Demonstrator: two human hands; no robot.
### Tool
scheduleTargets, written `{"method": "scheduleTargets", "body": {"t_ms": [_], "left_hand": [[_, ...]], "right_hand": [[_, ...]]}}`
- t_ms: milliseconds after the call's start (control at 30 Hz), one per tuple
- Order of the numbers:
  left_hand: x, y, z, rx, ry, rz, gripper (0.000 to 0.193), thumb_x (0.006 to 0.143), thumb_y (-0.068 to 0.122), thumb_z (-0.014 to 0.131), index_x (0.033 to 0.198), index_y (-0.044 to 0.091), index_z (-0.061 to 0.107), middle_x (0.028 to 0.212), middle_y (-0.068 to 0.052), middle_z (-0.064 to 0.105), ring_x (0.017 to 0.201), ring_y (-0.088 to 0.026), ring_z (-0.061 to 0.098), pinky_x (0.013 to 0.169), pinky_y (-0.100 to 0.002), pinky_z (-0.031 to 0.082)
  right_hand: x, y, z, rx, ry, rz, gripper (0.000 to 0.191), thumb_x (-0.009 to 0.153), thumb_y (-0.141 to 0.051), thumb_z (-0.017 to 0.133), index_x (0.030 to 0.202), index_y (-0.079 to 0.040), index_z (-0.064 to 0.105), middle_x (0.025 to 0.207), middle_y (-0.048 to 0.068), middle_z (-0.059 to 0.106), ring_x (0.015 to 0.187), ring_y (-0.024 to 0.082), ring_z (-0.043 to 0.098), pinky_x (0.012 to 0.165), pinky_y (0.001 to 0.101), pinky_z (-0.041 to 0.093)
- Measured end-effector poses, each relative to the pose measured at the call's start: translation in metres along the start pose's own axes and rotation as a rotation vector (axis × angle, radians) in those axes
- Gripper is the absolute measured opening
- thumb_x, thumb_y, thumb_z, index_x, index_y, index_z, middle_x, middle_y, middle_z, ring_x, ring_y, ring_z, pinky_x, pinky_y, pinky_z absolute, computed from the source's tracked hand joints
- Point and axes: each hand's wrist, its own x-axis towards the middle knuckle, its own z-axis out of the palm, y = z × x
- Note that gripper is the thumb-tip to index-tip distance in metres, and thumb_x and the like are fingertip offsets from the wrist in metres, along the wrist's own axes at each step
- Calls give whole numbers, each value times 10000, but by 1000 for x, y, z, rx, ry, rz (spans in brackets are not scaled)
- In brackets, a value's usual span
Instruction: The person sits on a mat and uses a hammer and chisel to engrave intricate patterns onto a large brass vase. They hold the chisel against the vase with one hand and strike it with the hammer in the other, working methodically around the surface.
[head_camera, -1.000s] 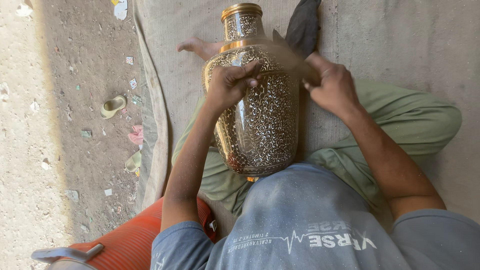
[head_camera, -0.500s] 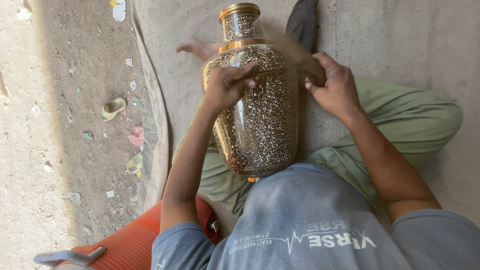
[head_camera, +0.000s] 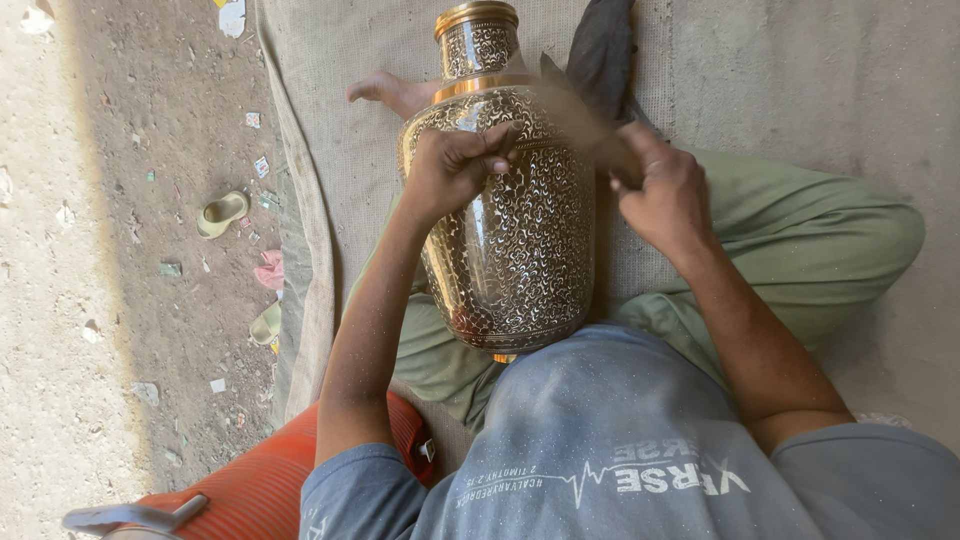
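With the brass vase (head_camera: 515, 220) lying across our lap on the mat (head_camera: 780, 90), our left hand (head_camera: 455, 170) stayed clenched against its shoulder while our right hand (head_camera: 660, 190), fingers closed on a blurred tool, had shifted slightly, mid-stroke.

The middle is filled by the brass vase (head_camera: 510, 220), laid across the green-trousered legs (head_camera: 800, 230). Passage at its shoulder is blocked by the left hand (head_camera: 455, 165) and the right hand (head_camera: 660, 185). Open mat (head_camera: 800, 70) is left on the right; a dark cloth (head_camera: 600, 45) lies beside the neck.
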Motion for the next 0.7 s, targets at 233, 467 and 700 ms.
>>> {"method": "scheduleTargets", "body": {"t_ms": [233,467,700], "left_hand": [[0,-1,-1,5,-12,-21,207,959,97,732,1162,126,763,958,-12,811,818,-65,767,708,-252,666],[0,-1,-1,21,1,-58,189,954,88,737,1138,103,779,939,-17,811,791,-67,746,678,-261,636],[1,-1,-1,-4,-9,-107,148,957,90,732,1092,109,792,912,-6,812,741,-43,730,597,-237,607]], "right_hand": [[-3,-6,-3,78,36,36,405,887,-41,756,1262,-123,628,897,70,731,757,210,717,674,373,560],[-4,-5,-3,62,57,79,408,891,-44,756,1274,-126,640,864,45,711,749,183,701,665,371,546],[-7,-3,-3,-66,118,-12,386,865,2,767,1212,-129,659,914,45,740,806,208,721,722,376,543]]}}
